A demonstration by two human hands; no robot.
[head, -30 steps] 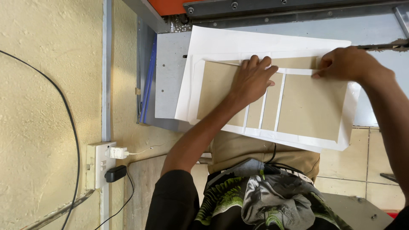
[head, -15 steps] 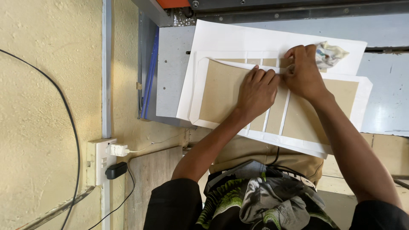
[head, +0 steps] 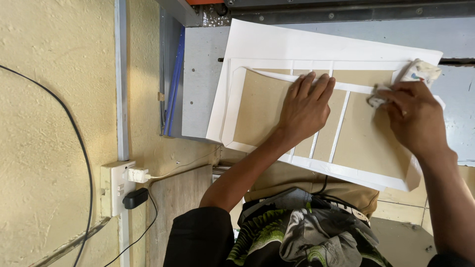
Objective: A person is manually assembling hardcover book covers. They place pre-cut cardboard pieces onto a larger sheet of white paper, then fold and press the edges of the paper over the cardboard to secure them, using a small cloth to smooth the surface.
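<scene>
Left hand (head: pixel 304 109): flat, fingers spread, pressing the brown board (head: pixel 262 106); grip open, nothing held.
Right hand (head: pixel 413 118): grip clamped on a crumpled cloth (head: pixel 420 71) at the board's far edge.
Board: lies on white paper (head: pixel 277 42) over the grey worktop (head: pixel 198 84).
Advice: maintain firm pressure; rub along white strips (head: pixel 341 126).

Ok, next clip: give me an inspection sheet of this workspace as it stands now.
Surface: grey table, mostly covered by white sheets.
Job's things: brown boards on a white sheet with folded white edges; crumpled cloth.
Clutter: nothing seen.
Grippers: left hand pressed flat on the boards; right hand holding the cloth against them.
Cables: black cable on the wall; white plug in the socket.
Surroundings: rough yellow wall.
</scene>
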